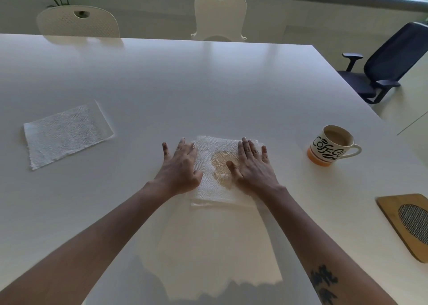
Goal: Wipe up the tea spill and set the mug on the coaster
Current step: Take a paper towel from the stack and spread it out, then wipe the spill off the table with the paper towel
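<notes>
A white paper towel lies flat on the white table in front of me, with a brown tea stain soaked through its middle. My left hand presses flat on the towel's left edge, fingers spread. On the towel's right part my right hand lies flat, its thumb on the stain. To the right stands a white mug with an orange base and milky tea inside, handle pointing right. A wooden coaster with a mesh centre lies at the near right edge.
A second, dry paper towel lies to the left. Two white chairs stand behind the table's far edge, and a dark office chair is at the right. The table's right edge runs diagonally past the mug.
</notes>
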`<state>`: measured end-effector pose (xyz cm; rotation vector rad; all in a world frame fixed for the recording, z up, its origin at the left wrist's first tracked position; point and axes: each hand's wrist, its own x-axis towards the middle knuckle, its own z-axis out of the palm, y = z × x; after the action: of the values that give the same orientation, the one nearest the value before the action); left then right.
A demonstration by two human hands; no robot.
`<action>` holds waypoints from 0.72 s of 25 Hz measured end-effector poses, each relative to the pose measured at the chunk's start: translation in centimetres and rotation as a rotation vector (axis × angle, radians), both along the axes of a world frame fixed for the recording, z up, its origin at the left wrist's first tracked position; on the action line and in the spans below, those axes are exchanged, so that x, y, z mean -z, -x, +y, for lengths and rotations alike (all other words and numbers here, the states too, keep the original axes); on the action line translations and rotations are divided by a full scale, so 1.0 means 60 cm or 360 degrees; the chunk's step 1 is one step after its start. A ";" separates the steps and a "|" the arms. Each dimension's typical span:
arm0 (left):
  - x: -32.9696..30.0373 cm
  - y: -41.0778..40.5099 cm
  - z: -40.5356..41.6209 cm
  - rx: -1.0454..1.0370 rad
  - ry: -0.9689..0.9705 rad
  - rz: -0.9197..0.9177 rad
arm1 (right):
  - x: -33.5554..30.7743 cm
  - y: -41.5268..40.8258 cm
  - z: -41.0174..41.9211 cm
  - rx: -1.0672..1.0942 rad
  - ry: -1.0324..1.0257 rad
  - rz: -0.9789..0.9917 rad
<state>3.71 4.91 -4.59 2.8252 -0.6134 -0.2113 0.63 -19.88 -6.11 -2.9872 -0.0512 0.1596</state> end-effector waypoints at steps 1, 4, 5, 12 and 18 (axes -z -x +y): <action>-0.003 -0.001 -0.002 -0.0005 0.0034 -0.0015 | -0.002 -0.001 -0.001 -0.0007 -0.0019 -0.0005; -0.015 -0.008 -0.014 0.0041 0.0206 -0.0101 | -0.020 -0.010 -0.008 0.0012 -0.0319 -0.0268; -0.019 -0.013 -0.020 0.0075 0.0260 -0.0133 | -0.026 -0.014 -0.012 0.0018 -0.0395 -0.0445; -0.023 -0.055 -0.056 0.0326 0.0207 -0.0182 | -0.034 -0.024 -0.020 -0.0110 -0.0244 -0.0349; -0.016 -0.058 -0.046 0.0359 0.0138 -0.0250 | -0.041 -0.003 -0.014 -0.0127 -0.0015 -0.0235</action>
<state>7.18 2.18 -3.62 2.7035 -0.9529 -0.0012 0.83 -20.69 -3.65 -2.9833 -0.1874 -0.0525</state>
